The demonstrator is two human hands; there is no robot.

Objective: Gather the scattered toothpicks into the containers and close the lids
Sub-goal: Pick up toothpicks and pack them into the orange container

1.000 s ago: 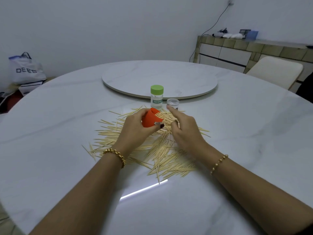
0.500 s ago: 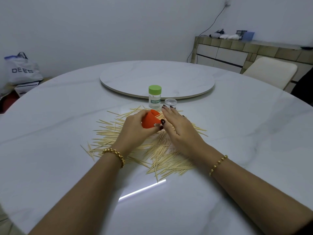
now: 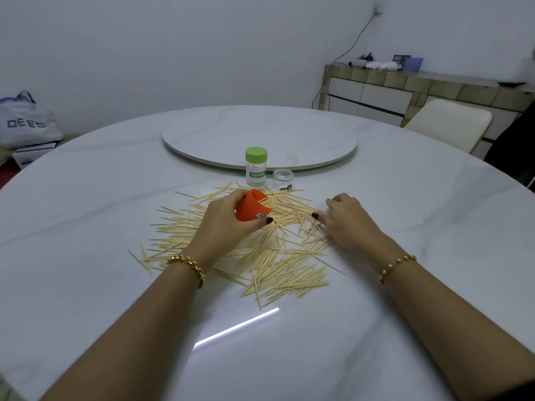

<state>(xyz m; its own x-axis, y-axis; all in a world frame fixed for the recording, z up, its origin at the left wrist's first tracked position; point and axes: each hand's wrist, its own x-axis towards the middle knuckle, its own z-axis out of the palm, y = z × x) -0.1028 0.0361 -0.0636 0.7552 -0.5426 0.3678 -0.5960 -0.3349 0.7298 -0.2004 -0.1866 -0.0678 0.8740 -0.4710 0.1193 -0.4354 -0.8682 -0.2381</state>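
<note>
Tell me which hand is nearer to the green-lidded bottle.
Left. The left hand, gripping the orange container, is just in front of the green-lidded bottle; the right hand lies farther off, to its front right.

One orange plastic container (image 3: pixel 250 209), one green-lidded clear jar (image 3: pixel 256 169) at twelve o'clock, one small clear lidded jar (image 3: pixel 283 183) at one o'clock. Pale wooden toothpicks (image 3: pixel 292 277): too many to count.

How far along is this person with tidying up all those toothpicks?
Barely started. Done: nothing obvious; the toothpicks lie scattered across the table. In hand: the left hand grips a tilted orange container over the pile, and the right hand touches toothpicks beside it. Left: filling it, probably also the green-lidded jar and small clear container behind, then closing lids.
</note>
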